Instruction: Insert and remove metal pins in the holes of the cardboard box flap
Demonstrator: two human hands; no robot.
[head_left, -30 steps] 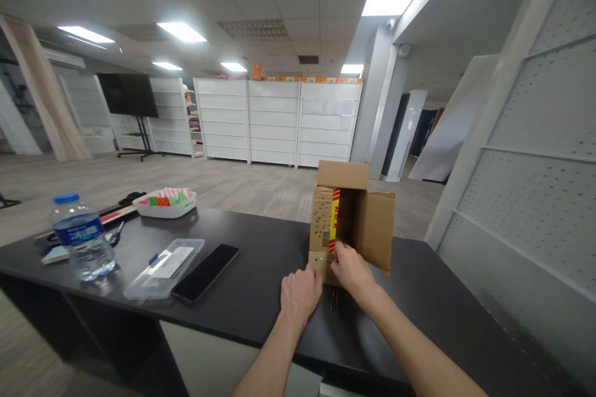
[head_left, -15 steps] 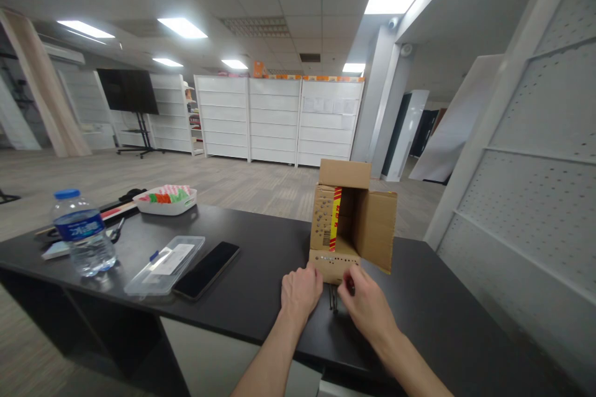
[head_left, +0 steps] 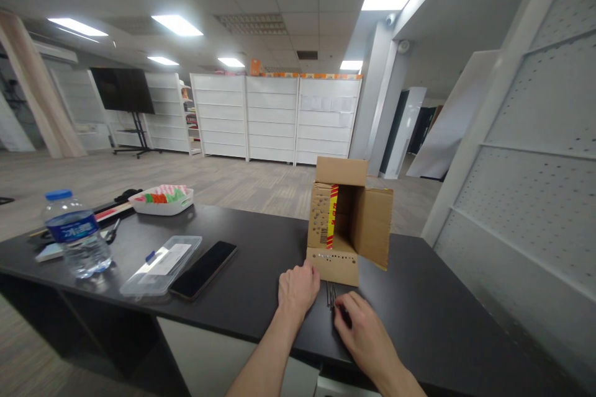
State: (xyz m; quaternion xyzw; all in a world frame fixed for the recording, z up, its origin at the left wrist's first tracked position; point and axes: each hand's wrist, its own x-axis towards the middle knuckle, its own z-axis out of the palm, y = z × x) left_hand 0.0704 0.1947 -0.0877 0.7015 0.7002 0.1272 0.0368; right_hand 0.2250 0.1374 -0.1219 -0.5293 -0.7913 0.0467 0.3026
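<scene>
An open cardboard box (head_left: 321,214) lies on its side with its mouth toward me. Its front flap (head_left: 342,270) hangs down and has a row of small holes. My left hand (head_left: 299,288) is closed on the left edge of that flap. Several thin, dark metal pins (head_left: 328,295), perhaps nails or screws, lie just below the flap on the black table (head_left: 265,242). The fingers of my right hand (head_left: 365,325) are curled in a pinch at the near ends of these pins. What is between the fingertips is hidden.
Left of my hands lie a black phone (head_left: 203,270) and a clear plastic case (head_left: 161,265). A water bottle (head_left: 77,236) and a white basket (head_left: 162,203) with colourful contents stand farther left. A perforated white panel (head_left: 535,192) rises at the right.
My right hand has moved from the flap's right side down toward me, to the pins on the table. My left hand stays on the flap. The view has shifted slightly.
</scene>
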